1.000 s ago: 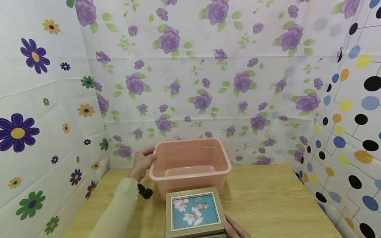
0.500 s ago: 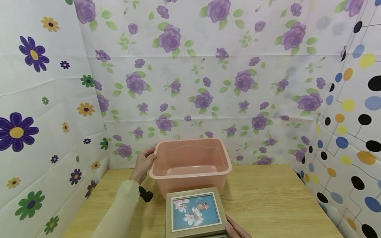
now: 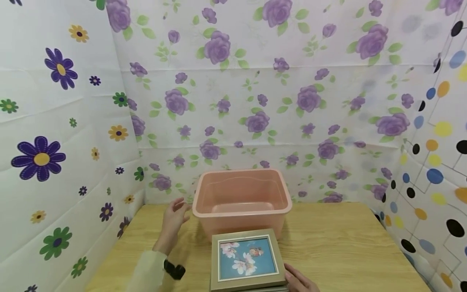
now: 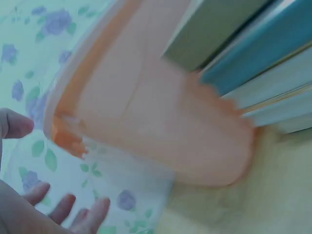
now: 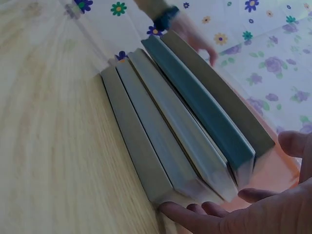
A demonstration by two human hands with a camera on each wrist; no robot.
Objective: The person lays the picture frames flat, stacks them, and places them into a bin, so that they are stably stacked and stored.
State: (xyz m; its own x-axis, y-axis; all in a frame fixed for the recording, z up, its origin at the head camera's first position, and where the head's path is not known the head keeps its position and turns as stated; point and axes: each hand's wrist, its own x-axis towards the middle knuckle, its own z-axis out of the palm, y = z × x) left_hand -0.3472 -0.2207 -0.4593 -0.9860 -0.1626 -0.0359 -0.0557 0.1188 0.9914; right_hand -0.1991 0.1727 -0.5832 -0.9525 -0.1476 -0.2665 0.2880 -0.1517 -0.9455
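My left hand (image 3: 173, 221) is apart from the left rim of a pink plastic basin (image 3: 240, 221), its fingers spread and loosely bent around nothing. In the left wrist view, the basin's orange-looking corner (image 4: 68, 139) lies just past the thumb and fingers. In front of the basin stands a stack with a gold-edged picture frame (image 3: 248, 259) on top, showing white blossoms on blue. Below it, the right wrist view shows a teal layer (image 5: 204, 102) and several pale ones. My right hand (image 3: 300, 279) touches the stack's right side with extended fingers, the thumb held off it.
The wooden table (image 3: 335, 243) carries the basin and the stack. Behind it hangs a rose-patterned cloth (image 3: 233, 101). A flower-patterned cloth (image 3: 73, 174) closes the left side and a dotted cloth (image 3: 434, 194) the right. A dark band (image 3: 174, 269) is on the left wrist.
My left hand has let go of the basin's left rim and drawn slightly away, down and outward. The right hand stays against the stack. The head view has shifted slightly left.
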